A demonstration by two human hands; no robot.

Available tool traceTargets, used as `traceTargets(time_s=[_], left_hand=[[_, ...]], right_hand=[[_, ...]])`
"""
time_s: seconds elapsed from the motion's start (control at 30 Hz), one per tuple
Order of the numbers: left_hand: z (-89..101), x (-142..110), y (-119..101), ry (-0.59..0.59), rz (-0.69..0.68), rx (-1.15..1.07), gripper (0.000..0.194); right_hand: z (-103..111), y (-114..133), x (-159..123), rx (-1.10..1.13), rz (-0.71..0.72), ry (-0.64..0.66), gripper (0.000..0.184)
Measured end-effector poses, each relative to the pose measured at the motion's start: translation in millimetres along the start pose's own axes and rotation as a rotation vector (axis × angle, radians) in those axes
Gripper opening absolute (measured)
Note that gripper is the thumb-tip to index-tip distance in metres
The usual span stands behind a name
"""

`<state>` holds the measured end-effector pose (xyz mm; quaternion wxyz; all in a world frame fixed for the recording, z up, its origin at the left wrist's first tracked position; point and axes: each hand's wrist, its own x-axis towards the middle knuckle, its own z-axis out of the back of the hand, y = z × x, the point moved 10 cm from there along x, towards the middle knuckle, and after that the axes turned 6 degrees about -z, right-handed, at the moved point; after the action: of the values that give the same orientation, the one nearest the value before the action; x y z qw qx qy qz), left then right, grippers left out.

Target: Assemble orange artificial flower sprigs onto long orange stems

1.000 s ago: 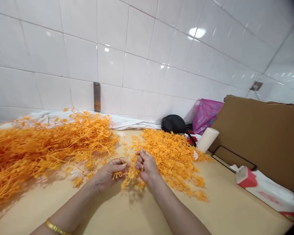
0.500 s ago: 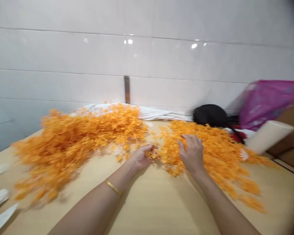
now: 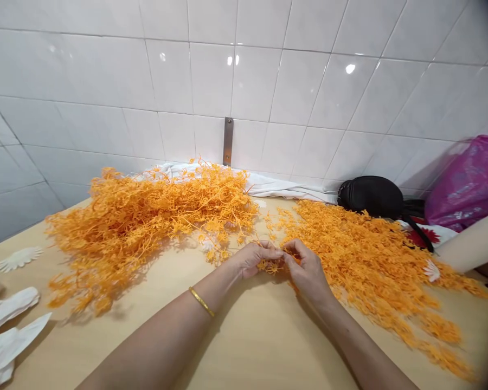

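Observation:
My left hand (image 3: 257, 259), with a gold bangle (image 3: 201, 301) on its wrist, pinches an orange artificial flower sprig (image 3: 269, 266) above the table. Against its fingertips, my right hand (image 3: 307, 271) is closed in a pinch at the same sprig; exactly what lies between the fingertips is hidden. A loose, tangled heap of orange sprigs (image 3: 146, 216) lies to the left. Right behind my right hand spreads a flatter, denser pile of orange sprigs (image 3: 361, 254). A white petal piece (image 3: 431, 270) rests on that right pile.
A black pouch (image 3: 370, 196) and a purple bag (image 3: 472, 181) stand at the back right, near a pale roll-like object (image 3: 472, 246). White cloth (image 3: 276, 188) runs along the tiled wall. White petal pieces (image 3: 19, 259) and white fabric pieces (image 3: 16, 346) lie at the left.
My right hand has moved left from over the right pile to meet my left hand, its fingers closing into a pinch. The camera view has shifted slightly.

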<state>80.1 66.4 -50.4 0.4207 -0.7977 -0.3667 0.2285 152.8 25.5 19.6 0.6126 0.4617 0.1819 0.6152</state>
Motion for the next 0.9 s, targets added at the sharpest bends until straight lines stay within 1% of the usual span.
traceTargets(time_s=[0.1,0.17,0.27,0.33,0.4,0.47,0.53,0.6,0.63,0.7,0.77,0.8,0.83,0.9], left_hand=[[-6.8,-0.6,-2.7,0.031,-0.039,0.061,0.027],[-7.0,-1.2,-1.0,0.016,-0.013,0.065,0.025],[-5.8,-1.8,2.9,-0.007,0.041,0.086,0.023],[-7.7,-1.1,1.6,0.006,0.026,0.094,0.017],[-9.2,-0.2,-0.8,0.015,-0.001,0.098,0.014],[-9.9,0.2,-2.1,0.019,-0.011,0.085,0.016],[-12.7,-0.7,-1.9,0.045,0.004,0.046,0.017],[-16.0,-2.8,-2.3,0.076,0.023,-0.013,0.018],[-17.0,-4.1,-2.4,0.087,0.033,-0.037,0.019],[-15.7,-6.1,-3.1,0.080,0.041,-0.046,0.020],[-9.1,-6.5,-3.5,0.026,0.040,-0.006,0.020],[-4.4,-6.2,-3.7,-0.016,0.035,0.022,0.019],[0.2,-5.7,-4.2,-0.057,0.028,0.048,0.018],[6.4,-4.6,-5.4,-0.117,0.008,0.072,0.016]], right_hand=[[-0.7,-2.6,1.1,0.086,-0.026,0.012,0.009],[-1.1,-4.7,2.2,0.117,-0.042,0.026,0.012],[1.4,-3.2,3.1,0.059,-0.020,0.020,0.015],[5.8,0.7,2.8,-0.005,0.021,-0.024,0.016],[7.3,0.3,2.9,0.010,0.017,-0.054,0.017],[3.0,-8.7,5.0,0.203,-0.074,-0.031,0.021],[-3.4,-21.5,8.2,0.491,-0.206,0.001,0.025],[-1.5,-33.4,12.4,0.718,-0.309,-0.020,0.028],[4.8,-39.5,14.7,0.780,-0.346,-0.060,0.028],[24.5,-51.8,17.5,0.839,-0.400,-0.170,0.027],[43.5,-61.1,16.5,0.850,-0.435,-0.268,0.025],[49.2,-63.1,15.1,0.839,-0.445,-0.291,0.024],[50.5,-63.3,13.6,0.817,-0.455,-0.283,0.025],[41.8,-58.7,11.0,0.759,-0.461,-0.198,0.028]])
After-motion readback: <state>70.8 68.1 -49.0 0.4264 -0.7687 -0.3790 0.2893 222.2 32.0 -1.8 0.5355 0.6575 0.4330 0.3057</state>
